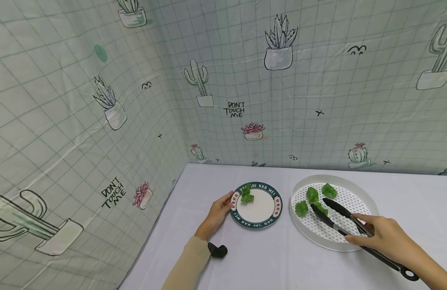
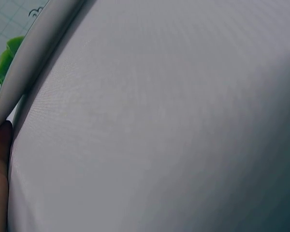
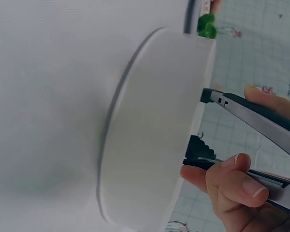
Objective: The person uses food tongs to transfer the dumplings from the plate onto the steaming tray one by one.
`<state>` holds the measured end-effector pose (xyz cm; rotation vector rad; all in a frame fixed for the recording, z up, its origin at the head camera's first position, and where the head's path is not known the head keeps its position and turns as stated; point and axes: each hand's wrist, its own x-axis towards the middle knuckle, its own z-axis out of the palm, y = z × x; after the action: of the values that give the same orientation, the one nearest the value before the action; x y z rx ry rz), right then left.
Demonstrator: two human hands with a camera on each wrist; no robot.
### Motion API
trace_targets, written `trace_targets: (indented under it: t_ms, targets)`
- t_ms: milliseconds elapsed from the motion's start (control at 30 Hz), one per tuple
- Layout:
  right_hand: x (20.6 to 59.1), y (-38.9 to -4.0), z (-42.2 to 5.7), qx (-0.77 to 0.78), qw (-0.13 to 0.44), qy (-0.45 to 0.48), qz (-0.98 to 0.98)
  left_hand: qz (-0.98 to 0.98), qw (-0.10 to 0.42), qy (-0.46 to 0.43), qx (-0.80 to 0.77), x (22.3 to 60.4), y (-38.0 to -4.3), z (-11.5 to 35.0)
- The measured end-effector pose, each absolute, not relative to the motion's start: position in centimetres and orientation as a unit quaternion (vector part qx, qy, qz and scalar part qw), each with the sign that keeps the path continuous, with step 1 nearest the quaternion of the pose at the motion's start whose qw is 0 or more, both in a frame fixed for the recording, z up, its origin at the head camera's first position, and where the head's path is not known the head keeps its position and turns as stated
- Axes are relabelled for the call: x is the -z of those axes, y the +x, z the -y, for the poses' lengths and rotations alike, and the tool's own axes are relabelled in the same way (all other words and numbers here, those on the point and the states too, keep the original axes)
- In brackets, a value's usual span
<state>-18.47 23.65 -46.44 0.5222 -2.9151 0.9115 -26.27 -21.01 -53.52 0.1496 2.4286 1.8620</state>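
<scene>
Wears a plain beige sleeve (image 1: 189,264) at bottom centre, with a rounded black device (image 1: 219,251) beside it. Shows rounded fingernails (image 3: 253,187), lower right, right wrist view.

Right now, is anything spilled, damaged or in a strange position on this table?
Nothing looks spilled or damaged. At most, the leafy green on the green-rimmed plate lies off-centre, close to the rim toward the left hand, not in the middle.
</scene>
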Motion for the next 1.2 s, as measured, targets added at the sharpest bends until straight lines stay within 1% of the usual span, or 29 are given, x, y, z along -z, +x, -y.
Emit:
trace_targets:
  t_ms: [167,500,833,1000,1200]
  targets:
    - [46.0,-18.7,-22.8,-0.309,0.035,0.167,0.936,-0.793,0.039,0.052,-0.606,54.0,-26.5,21.2]
    - [44.6,-19.7,-18.8,-0.373,0.028,0.186,0.908,-0.793,0.039,0.048,-0.606,54.0,-26.5,21.2]
    - [44.0,-20.7,-14.0,-0.42,-0.007,0.199,0.886,-0.792,0.038,0.045,-0.608,53.8,-26.3,21.1]
    - [44.4,-21.4,-11.9,-0.442,-0.032,0.202,0.874,-0.789,0.034,0.05,-0.612,53.6,-26.1,21.0]
    - [45.4,-22.0,-9.5,-0.432,-0.043,0.201,0.878,-0.79,0.039,0.044,-0.61,53.6,-26.1,20.9]
